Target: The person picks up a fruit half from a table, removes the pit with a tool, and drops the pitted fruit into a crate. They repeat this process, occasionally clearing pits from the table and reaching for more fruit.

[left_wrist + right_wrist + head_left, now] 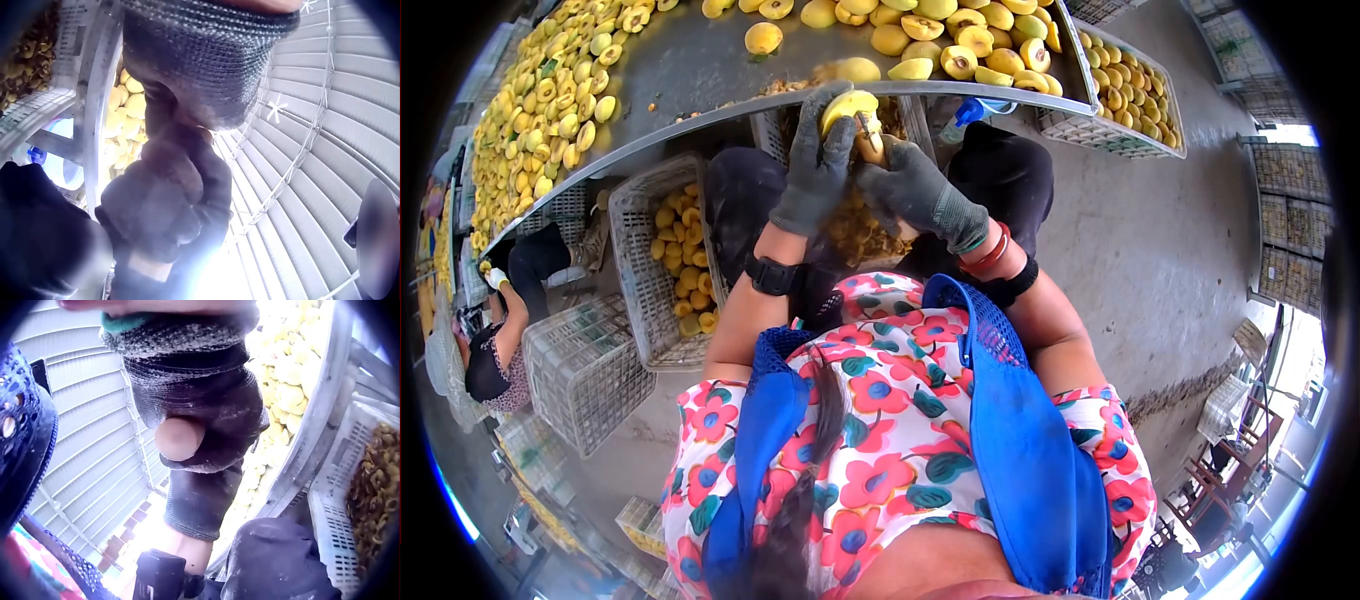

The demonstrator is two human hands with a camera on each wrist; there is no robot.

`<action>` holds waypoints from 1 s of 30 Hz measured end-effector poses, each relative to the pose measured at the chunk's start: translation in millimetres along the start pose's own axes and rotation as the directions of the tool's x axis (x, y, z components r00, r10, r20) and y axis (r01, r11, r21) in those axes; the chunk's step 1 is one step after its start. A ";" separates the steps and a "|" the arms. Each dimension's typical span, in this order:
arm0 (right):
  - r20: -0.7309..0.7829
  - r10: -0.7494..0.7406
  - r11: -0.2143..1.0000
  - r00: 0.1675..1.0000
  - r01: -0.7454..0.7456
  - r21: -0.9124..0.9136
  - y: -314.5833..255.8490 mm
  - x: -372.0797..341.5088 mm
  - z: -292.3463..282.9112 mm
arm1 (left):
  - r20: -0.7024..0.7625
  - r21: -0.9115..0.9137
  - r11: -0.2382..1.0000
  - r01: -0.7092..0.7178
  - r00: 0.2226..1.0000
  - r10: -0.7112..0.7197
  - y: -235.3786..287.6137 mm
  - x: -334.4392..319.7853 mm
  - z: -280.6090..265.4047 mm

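Observation:
In the head view my gloved left hand (812, 165) holds a yellow stone fruit (850, 105), cut open, just off the table's front edge. My gloved right hand (915, 190) grips a short wooden-handled tool (870, 150), its working end right at the cut fruit. The rounded end of the wooden handle (180, 439) sticks out of my right fist (212, 419) in the right wrist view. From the left wrist, the glove (194, 69) hides the fruit. Both hands are close together above my lap.
Halved yellow fruits (970, 40) lie along the metal table (690, 75), with a large heap (550, 120) at left. A crate of fruit (625, 220) stands left of my knees, another crate (1100, 130) at right. A blue-capped bottle (970, 112) is under the table edge. Another person (495, 350) sits far left.

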State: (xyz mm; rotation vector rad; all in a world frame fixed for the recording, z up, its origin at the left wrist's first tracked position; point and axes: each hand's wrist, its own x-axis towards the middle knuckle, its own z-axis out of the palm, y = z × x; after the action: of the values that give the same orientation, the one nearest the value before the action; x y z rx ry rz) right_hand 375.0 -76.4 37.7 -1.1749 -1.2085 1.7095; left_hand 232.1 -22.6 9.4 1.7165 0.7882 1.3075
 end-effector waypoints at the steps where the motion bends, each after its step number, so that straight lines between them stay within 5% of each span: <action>1: 0.013 -0.015 0.999 1.000 0.015 -0.033 0.3 -0.8 -1.1 | 0.021 -0.007 1.000 -0.001 1.000 0.002 4.2 1.4 -3.1; 5: 0.134 0.092 0.990 0.987 -0.105 0.098 -11.6 -6.0 -6.8 | 0.078 -0.004 0.999 -0.044 0.996 0.045 2.3 3.2 -11.7; 8: -0.012 -0.025 0.999 1.000 0.025 0.028 -0.4 -3.8 0.7 | 0.082 -0.013 0.999 -0.049 0.995 0.050 4.1 3.5 -11.4; 10: -0.092 -0.241 0.945 0.966 0.212 -0.250 13.3 4.5 4.2 | 0.080 -0.013 0.999 -0.046 0.996 0.047 10.0 4.2 -8.9; 12: -0.088 -0.285 0.914 0.954 0.243 -0.326 15.5 4.4 4.5 | 0.052 -0.008 1.000 -0.025 0.998 0.026 3.4 -0.3 -6.8; 17: 0.171 0.117 0.987 0.978 -0.133 0.087 -4.5 -7.0 -8.1 | 0.128 -0.085 0.996 0.032 0.992 -0.020 -3.1 -3.0 -15.4; 23: 0.103 0.068 0.991 0.992 -0.055 -0.121 -4.9 -9.7 -1.3 | 0.240 -0.190 0.977 0.096 0.970 -0.049 5.2 -1.4 -25.1; 26: 0.240 0.111 0.959 0.964 -0.167 0.228 -4.1 -11.3 -7.8 | 0.272 -0.173 0.978 0.113 0.960 -0.063 12.3 -2.1 -29.1; 30: 0.206 0.082 0.996 0.975 -0.086 0.010 -6.5 -12.0 -3.0 | 0.299 -0.159 0.977 0.144 0.950 -0.091 15.3 -1.5 -33.6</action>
State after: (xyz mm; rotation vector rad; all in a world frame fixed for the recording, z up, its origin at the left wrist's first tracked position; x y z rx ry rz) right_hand 382.0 -84.5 46.7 -1.0713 -1.2769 1.9409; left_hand 199.3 -23.2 26.4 1.6415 0.5745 0.9843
